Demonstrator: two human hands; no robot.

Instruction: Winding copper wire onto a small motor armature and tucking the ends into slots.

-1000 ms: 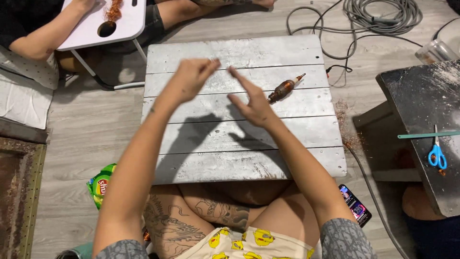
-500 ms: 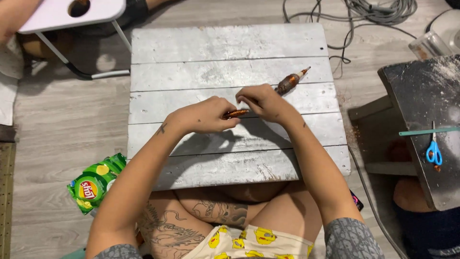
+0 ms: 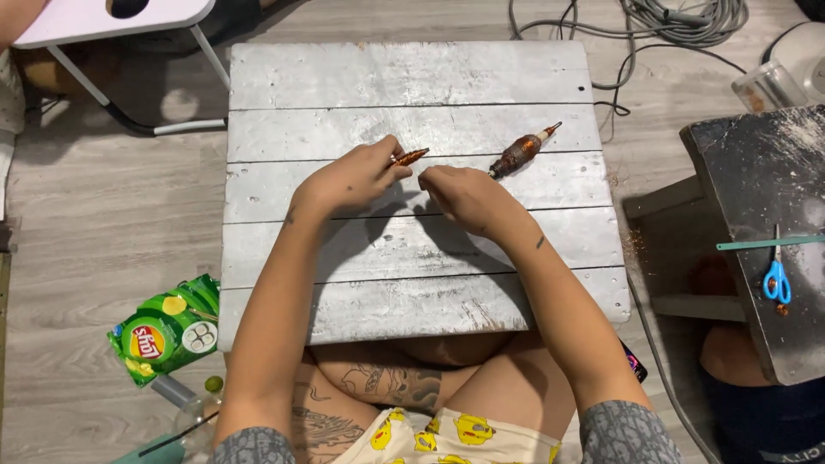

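My left hand (image 3: 352, 179) pinches a small copper-coloured pointed piece (image 3: 411, 156) over the middle of a grey plank table (image 3: 404, 77). My right hand (image 3: 464, 196) rests on the planks just right of it, fingers curled, with nothing visible in them. A rusty brown tool with a pale tip (image 3: 522, 150) lies slanted on the table. Its near end touches the far edge of my right hand. The two hands are a small gap apart.
A green snack bag (image 3: 168, 331) and a bottle (image 3: 193, 412) lie on the floor at left. A white folding table (image 3: 112, 21) stands at far left, grey cables (image 3: 679, 21) at far right. A dark bench (image 3: 756, 189) on the right carries blue scissors (image 3: 777, 282).
A second ago both hands were open above the table. Then they closed together at the tool's near end. Now they have parted, and my left hand holds the small copper piece.
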